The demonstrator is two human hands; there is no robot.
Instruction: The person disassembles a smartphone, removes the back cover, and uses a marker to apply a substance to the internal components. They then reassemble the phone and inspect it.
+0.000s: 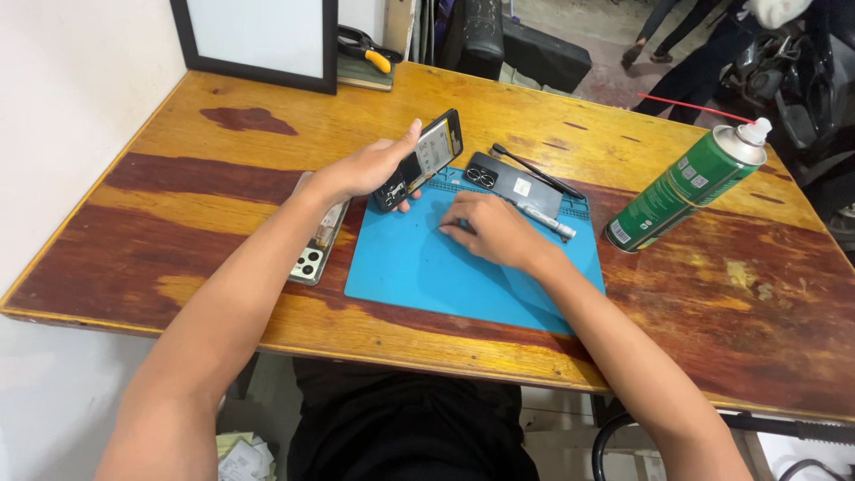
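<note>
My left hand (370,167) holds an opened phone body (428,156) tilted above the upper left corner of a blue work mat (419,267). Its exposed inside faces me. My right hand (488,229) rests palm down on the mat, fingertips pressed to its surface; whether it pinches anything small I cannot tell. Just beyond that hand lie a black phone back cover (512,183), a silver screwdriver (545,221) and a thin black tool (534,169).
A second phone (313,256) with camera lenses lies under my left forearm, off the mat's left edge. A green spray can (690,187) lies tilted at the right. A framed white board (258,40) and pliers (365,53) sit at the table's back.
</note>
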